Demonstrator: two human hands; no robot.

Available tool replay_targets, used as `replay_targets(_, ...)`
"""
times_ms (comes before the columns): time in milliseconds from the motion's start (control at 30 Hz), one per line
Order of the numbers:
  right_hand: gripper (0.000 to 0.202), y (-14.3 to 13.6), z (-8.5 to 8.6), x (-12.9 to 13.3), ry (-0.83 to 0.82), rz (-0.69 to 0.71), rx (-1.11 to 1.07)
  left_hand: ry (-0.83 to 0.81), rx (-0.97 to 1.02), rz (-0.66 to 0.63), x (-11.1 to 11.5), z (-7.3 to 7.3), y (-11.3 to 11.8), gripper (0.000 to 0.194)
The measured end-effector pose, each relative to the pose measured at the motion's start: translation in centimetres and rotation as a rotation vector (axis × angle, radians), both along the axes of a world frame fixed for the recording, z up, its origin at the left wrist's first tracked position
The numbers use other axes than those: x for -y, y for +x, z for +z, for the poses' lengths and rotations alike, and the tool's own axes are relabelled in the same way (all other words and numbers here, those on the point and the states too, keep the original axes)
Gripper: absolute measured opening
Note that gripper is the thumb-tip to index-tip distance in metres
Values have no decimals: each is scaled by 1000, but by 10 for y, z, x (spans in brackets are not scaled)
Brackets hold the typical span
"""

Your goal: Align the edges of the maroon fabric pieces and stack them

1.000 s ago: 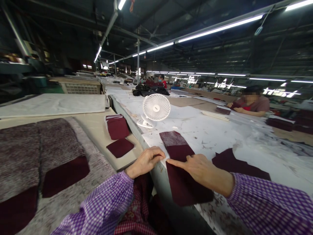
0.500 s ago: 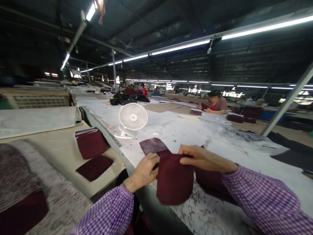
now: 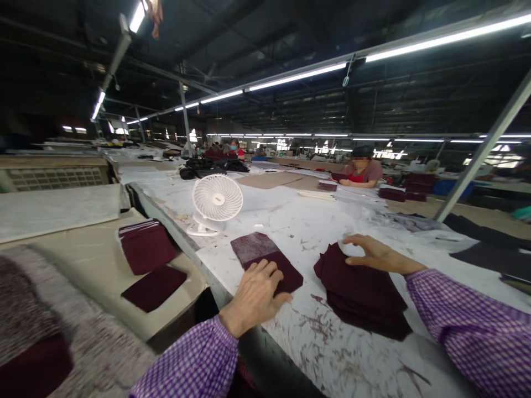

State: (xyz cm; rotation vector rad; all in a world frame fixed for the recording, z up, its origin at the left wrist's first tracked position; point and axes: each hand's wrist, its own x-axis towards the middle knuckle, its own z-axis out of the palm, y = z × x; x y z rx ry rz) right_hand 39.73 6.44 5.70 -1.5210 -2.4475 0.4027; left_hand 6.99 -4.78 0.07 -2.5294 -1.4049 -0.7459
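My left hand point(image 3: 261, 290) lies palm down with its fingers spread on a dark maroon fabric piece point(image 3: 288, 276) on the white-covered table. A mottled grey-maroon section point(image 3: 254, 246) shows at the far end of that piece. To the right is a loose, fanned pile of maroon fabric pieces point(image 3: 365, 293). My right hand point(image 3: 373, 255) is at the far edge of this pile, thumb and fingers apart in a curve. Something white shows in the gap between them; whether it is a thing or the table surface, I cannot tell.
A white clip fan point(image 3: 217, 198) stands beyond my left hand. On the lower beige surface at left are a stack of maroon pieces point(image 3: 147, 249) and a single piece point(image 3: 154, 288). A person point(image 3: 362, 170) works across the table point(image 3: 290, 215). A slanted metal post point(image 3: 477, 157) rises at right.
The maroon piece held up between both hands is out of them. My left hand has flattened onto the fabric, while my right hand has moved right to the pile. The view has shifted slightly.
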Motion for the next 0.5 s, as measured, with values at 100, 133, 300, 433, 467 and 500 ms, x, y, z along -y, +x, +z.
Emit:
replay_targets(100, 66, -11, -12, -9, -4, 50, -29, -7, 11, 2, 2, -1, 2, 23)
replay_targets(133, 63, -16, -15, -10, -16, 68, -55, -9, 3, 4, 2, -2, 2, 19)
replay_targets(300, 39, -29, -10, -2, 43, 167, -227, -20, -50, -4, 5, 0, 9, 14)
replay_targets(433, 40, -26, 2, 5, -63, 97, -364, -43, -143, 2, 5, 3, 18, 12)
replay_targets(467, 42, -24, 3, 7, -85, 71, -399, -47, -154, 10, 4, 4, 20, 13)
replay_targets(500, 45, -22, 4, 8, -106, 43, -433, -53, -148, 20, 3, 4, 21, 14)
